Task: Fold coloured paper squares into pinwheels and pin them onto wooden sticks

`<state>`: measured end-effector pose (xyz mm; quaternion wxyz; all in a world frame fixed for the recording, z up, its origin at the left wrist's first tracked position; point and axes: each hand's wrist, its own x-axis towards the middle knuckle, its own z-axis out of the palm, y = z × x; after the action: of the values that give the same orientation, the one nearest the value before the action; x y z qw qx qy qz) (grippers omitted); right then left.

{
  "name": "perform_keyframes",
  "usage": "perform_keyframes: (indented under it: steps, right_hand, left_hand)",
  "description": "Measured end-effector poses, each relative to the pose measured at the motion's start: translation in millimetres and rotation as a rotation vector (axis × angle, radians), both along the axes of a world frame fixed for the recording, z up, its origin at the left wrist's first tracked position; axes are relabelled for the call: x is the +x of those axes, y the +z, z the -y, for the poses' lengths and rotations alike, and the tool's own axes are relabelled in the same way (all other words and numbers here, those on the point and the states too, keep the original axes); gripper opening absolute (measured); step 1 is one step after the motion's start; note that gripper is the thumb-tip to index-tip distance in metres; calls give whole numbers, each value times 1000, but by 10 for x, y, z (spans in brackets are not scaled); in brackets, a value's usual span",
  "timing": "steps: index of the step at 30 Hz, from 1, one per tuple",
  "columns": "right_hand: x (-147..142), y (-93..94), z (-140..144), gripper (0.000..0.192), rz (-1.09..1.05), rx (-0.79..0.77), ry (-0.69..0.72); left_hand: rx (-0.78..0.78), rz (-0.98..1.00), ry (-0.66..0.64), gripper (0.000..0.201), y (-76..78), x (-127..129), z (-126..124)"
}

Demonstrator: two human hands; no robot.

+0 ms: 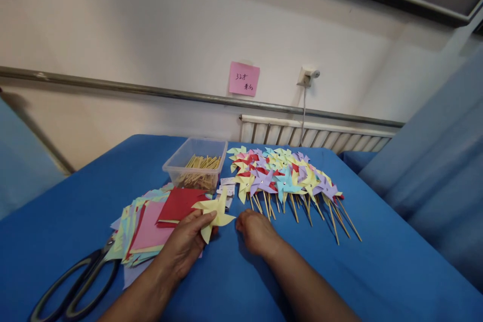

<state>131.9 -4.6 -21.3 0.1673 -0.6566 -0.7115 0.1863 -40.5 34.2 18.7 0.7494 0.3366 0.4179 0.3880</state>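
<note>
Yellow paper pinwheel (pixel 216 213), pinched at its lower left blade by the left hand (pixel 184 244), fingers closed on the paper, held just above the blue tablecloth (pixel 241 282). Right hand (pixel 256 231) just beside that grip, curled into a loose fist with nothing visibly in it, knuckles down on the cloth. Behind the left hand, a stack of coloured paper squares (pixel 151 226), red sheet uppermost. Farther out on that side, black-handled scissors (pixel 75 282). Beyond the grip, a clear plastic box of wooden sticks (pixel 196 163). Past the right hand, a heap of finished pinwheels on sticks (pixel 287 176), near its knuckles.
</note>
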Motion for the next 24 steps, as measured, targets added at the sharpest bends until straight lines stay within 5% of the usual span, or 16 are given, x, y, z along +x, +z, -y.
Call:
perform_keyframes:
  steps: [24]
  right_hand:
    - [-33,-6,7,14,-47,92,-58]
  left_hand:
    - [-18,-23,5,19,78,21,43]
